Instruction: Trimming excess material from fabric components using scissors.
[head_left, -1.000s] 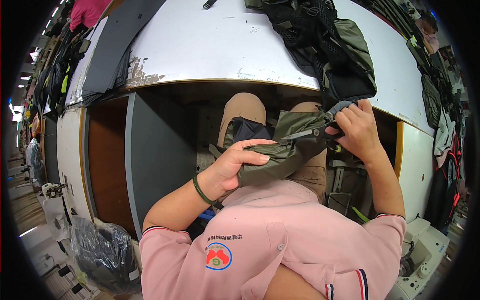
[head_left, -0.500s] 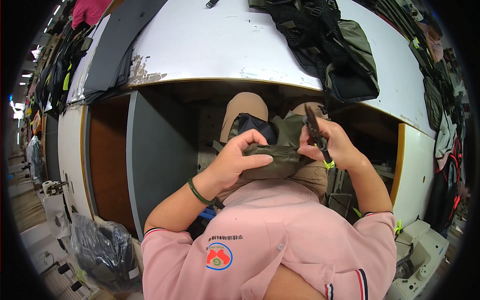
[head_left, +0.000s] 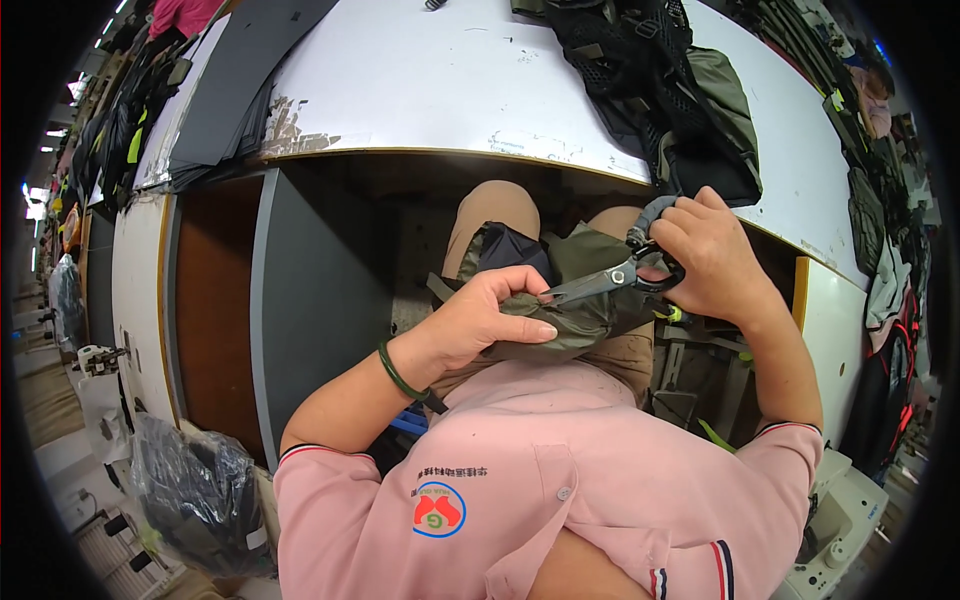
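Across my lap lies an olive-green fabric piece (head_left: pixel 570 325), with a dark lining showing near my knees. My left hand (head_left: pixel 490 315) pinches its upper edge between thumb and fingers. In my right hand (head_left: pixel 710 255) is a pair of scissors (head_left: pixel 600 283), my fingers through the wrapped handles. The blades are slightly parted and point left, their tips right by my left fingertips at the fabric edge. Whether the blades touch the cloth I cannot tell.
Ahead stands a white worktable (head_left: pixel 420 90) with a worn edge. On it rest a black mesh and olive backpack (head_left: pixel 660 110) and dark grey sheets (head_left: pixel 240 80). Grey and brown partitions (head_left: pixel 320 310) flank my left side. A sewing machine (head_left: pixel 840 520) stands at lower right, a plastic-wrapped bundle (head_left: pixel 200 495) at lower left.
My right hand has let go of the fabric edge and moved up and right. The scissors have swung from upright to pointing left at the cloth. My left hand stays nearly in place.
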